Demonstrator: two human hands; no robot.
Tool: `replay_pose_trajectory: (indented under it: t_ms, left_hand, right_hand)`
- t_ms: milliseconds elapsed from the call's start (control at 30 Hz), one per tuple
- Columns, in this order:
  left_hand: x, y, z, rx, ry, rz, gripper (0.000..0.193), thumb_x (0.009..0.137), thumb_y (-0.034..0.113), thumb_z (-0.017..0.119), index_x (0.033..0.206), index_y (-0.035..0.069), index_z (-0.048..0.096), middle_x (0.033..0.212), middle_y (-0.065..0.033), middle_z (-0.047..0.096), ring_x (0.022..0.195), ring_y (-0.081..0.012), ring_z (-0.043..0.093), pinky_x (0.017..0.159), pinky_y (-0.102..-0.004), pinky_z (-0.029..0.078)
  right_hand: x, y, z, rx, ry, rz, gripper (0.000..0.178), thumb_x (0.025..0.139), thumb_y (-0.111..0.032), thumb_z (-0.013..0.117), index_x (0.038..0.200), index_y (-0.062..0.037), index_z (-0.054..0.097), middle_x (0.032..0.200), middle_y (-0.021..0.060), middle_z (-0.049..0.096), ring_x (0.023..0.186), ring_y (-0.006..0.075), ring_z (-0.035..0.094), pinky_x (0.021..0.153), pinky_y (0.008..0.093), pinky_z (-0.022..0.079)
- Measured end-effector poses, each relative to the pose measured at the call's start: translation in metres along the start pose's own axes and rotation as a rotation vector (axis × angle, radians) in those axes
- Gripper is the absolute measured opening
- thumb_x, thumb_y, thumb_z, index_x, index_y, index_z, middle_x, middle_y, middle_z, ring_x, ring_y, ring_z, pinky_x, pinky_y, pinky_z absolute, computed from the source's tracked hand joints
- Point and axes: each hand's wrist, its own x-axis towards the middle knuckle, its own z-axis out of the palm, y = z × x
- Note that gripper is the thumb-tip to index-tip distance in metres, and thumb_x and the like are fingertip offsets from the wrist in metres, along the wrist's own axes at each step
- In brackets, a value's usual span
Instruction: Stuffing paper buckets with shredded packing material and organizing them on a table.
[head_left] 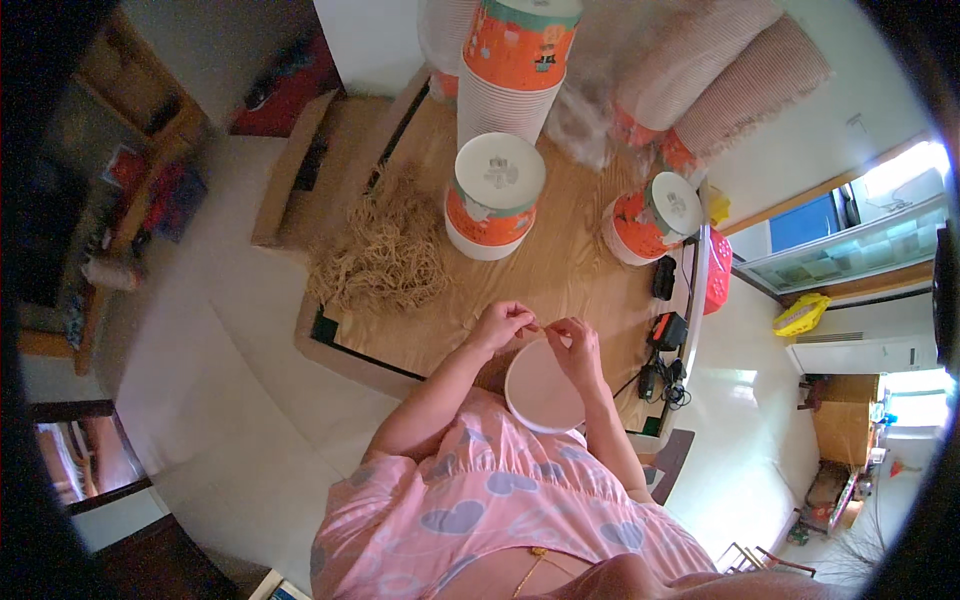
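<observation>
Above a white round tub (545, 388) held at my lap, my left hand (505, 325) and my right hand (577, 350) meet, fingertips almost together. Each hand is closed in a pinch on what looks like a thin tan strand (538, 329), too small to see clearly. The tub sits between my forearms at the table's near edge, its pale round face turned up. Ahead and to the left of my left hand lies a loose heap of tan twine (385, 250). An orange and green paper tub (490, 215) with a white top stands just beyond.
Behind stands a tall stack of nested paper tubs (510, 105). Plastic-wrapped tub stacks (700, 70) lie at the back right. Another printed tub (640, 225), a black and orange battery-like block (668, 332) and a coiled black cable (665, 385) line the wooden table's (570, 240) right edge.
</observation>
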Motion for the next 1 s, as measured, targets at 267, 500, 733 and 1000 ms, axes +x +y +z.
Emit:
replay_pose_trajectory:
  t_ms: [267,500,733,1000]
  left_hand:
    - [0.000,-0.010,0.008,0.151,-0.061,0.250,0.022,0.077,0.009,0.066,0.098,0.003,0.064,0.081,-0.0035,0.064,0.070,-0.0093,0.059,0.064,-0.0237,0.048]
    - [0.005,-0.018,0.008,0.302,0.026,0.269,0.009,0.075,0.010,0.067,0.080,0.002,0.067,0.074,-0.0073,0.066,0.066,-0.0127,0.061,0.062,-0.0275,0.049]
    - [-0.006,-0.003,0.004,0.574,0.092,0.274,0.015,0.070,0.015,0.067,0.079,0.002,0.065,0.074,-0.0119,0.066,0.068,-0.0189,0.064,0.063,-0.0313,0.049]
    - [0.003,-0.033,-0.011,0.495,0.069,0.295,0.014,0.073,0.010,0.068,0.083,0.002,0.063,0.077,-0.0053,0.065,0.071,-0.0117,0.059,0.066,-0.0285,0.048]
  right_hand:
    - [0.000,-0.006,-0.003,0.065,-0.004,0.062,0.007,0.074,-0.011,0.064,0.075,-0.0037,0.063,0.074,0.0110,0.062,0.069,0.0273,0.061,0.062,0.0364,0.047]
    - [0.007,-0.019,-0.005,0.097,-0.075,0.081,0.013,0.077,-0.010,0.061,0.087,-0.0009,0.060,0.078,0.0129,0.064,0.072,0.0231,0.063,0.065,0.0325,0.049]
    - [0.017,-0.015,0.004,0.067,-0.272,0.186,0.027,0.079,-0.010,0.062,0.103,-0.0032,0.051,0.073,0.0122,0.063,0.069,0.0195,0.062,0.062,0.0303,0.048]
    - [0.016,-0.017,0.002,0.226,-0.326,0.227,0.023,0.078,-0.004,0.061,0.100,-0.0032,0.051,0.069,0.0085,0.061,0.065,0.0139,0.059,0.057,0.0276,0.046]
